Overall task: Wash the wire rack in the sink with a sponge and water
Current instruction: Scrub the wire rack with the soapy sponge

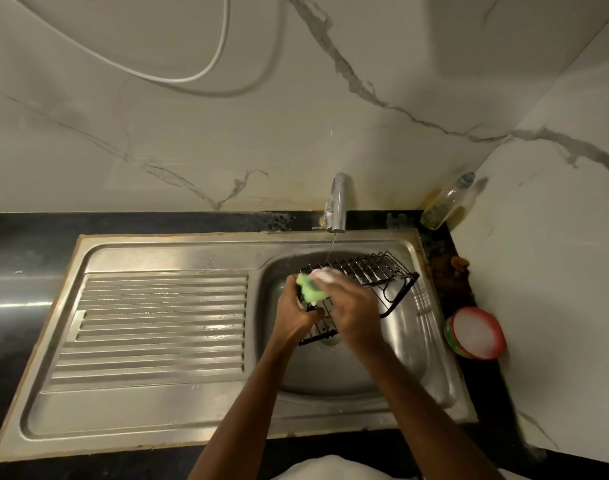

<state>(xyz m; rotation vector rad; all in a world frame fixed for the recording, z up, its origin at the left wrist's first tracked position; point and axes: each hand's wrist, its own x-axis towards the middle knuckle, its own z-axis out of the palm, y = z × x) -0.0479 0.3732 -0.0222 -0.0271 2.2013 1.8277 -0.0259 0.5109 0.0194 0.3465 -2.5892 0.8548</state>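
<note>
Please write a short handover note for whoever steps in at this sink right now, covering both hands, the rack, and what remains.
Left hand: grips the near left end of the black wire rack, holding it tilted over the basin of the sink.
Right hand: holds the green sponge, foamy, against the rack's left end.
Tap: running a thin stream onto the rack's far side.
Done: soaping has begun at the left end.
Left: scrub the rest of the rack, which shows no foam, then rinse off the foam. How clean the wires are cannot be judged from here.
</note>
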